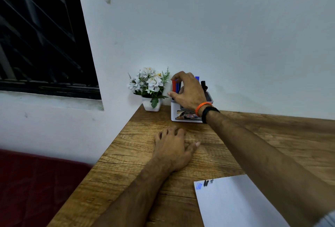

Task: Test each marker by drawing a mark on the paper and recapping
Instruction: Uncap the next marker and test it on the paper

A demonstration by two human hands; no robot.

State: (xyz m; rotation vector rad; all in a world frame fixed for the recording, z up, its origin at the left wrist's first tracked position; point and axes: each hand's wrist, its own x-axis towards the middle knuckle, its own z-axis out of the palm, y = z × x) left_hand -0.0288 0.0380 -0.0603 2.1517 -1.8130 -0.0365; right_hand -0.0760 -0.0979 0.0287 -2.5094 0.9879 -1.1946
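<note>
A white marker holder (174, 112) stands at the back of the wooden table against the wall. A red marker (174, 86), blue markers (197, 78) and a black marker (203, 86) stick up out of it. My right hand (188, 90) is over the holder, index finger on top of the red marker and thumb low against its side. Nearer to me, my left hand (172, 147) rests palm down on the table with fingers spread and nothing in it. A white paper (235, 205) lies at the lower right, with a blue mark (199, 186) and black marks (206, 182) at its corner.
A small white pot of artificial white flowers (151, 88) stands just left of the holder. The table (137, 154) ends at its left edge, with a dark red seat (36, 186) below. A dark barred window (36, 36) is at the upper left.
</note>
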